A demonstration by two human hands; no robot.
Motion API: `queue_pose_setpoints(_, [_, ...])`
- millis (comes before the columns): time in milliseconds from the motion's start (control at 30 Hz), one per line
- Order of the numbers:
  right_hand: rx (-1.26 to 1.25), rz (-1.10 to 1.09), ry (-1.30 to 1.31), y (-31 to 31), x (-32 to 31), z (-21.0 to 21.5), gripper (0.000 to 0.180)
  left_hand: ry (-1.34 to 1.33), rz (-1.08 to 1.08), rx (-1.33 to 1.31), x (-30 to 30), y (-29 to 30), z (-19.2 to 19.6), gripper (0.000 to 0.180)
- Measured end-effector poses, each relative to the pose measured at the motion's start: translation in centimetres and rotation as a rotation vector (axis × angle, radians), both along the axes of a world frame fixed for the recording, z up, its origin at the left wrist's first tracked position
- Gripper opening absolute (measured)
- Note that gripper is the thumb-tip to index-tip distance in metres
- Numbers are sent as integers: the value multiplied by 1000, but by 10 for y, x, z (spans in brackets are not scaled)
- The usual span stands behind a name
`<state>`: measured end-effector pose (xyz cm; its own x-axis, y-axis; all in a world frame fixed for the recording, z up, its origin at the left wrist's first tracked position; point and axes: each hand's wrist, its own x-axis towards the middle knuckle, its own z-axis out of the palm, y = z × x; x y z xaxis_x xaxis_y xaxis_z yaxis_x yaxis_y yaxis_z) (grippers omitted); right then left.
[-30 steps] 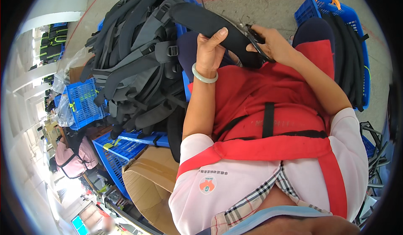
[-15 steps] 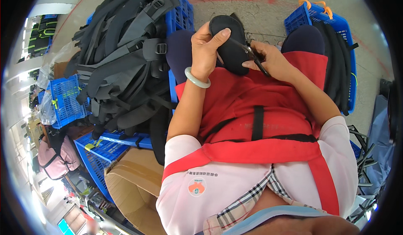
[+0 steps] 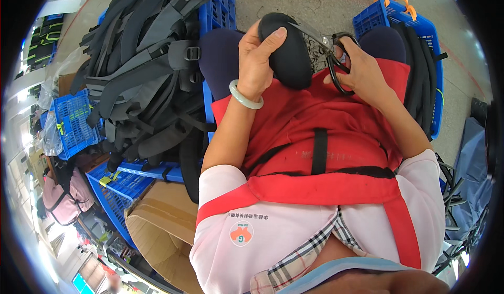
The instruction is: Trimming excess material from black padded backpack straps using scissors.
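My left hand point(image 3: 257, 55) is closed on a black, rounded, padded piece point(image 3: 289, 58), its thumb lying across the upper face. This piece stands above my lap, over the red apron point(image 3: 315, 110). In my right hand point(image 3: 362, 73) is a pair of scissors point(image 3: 336, 58) with black handles, my fingers through the loops. The blades point up and left, and their tips reach the far right edge of the padded piece. Whether the tips touch it I cannot tell. My left fingers are partly hidden behind the piece.
A large heap of black and grey padded straps point(image 3: 157, 68) lies on my left over blue crates point(image 3: 218, 10). An open cardboard box point(image 3: 163, 210) sits nearer. To my right stands a blue basket point(image 3: 428, 29) of long black pieces. Dark thread scraps litter the floor ahead.
The scissors have swung from pointing at the middle of the padded piece to its far edge, and their handles have spread. The padded piece has turned slightly in my left hand.
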<state>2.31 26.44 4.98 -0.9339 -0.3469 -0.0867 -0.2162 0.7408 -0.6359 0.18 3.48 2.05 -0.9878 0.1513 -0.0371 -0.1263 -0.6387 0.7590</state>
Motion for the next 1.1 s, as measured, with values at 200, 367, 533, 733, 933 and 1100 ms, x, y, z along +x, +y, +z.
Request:
queue_pose_setpoints(200, [-11,10,3,-3,-3,-4,66,-1,2,0,4,4,1,13])
queue_pose_setpoints(367, [-25,-2,-113,1,-5,-2,58,-39,-18,6,7,4,1,14])
queue_pose_setpoints(533, [-44,17,-112,7,-5,2,51,-41,-36,-15,7,6,0,16])
queue_pose_setpoints(733, [17,-3,-180,13,-7,18,45,-36,-88,-36,9,6,-1,15])
queue_pose_setpoints(933, [57,87,-144,26,-9,19,43,-48,-133,-57,9,8,-1,15])
queue_pose_setpoints(1100, [6,53,-206,22,-5,35,41,-49,-190,-41,12,11,-1,15])
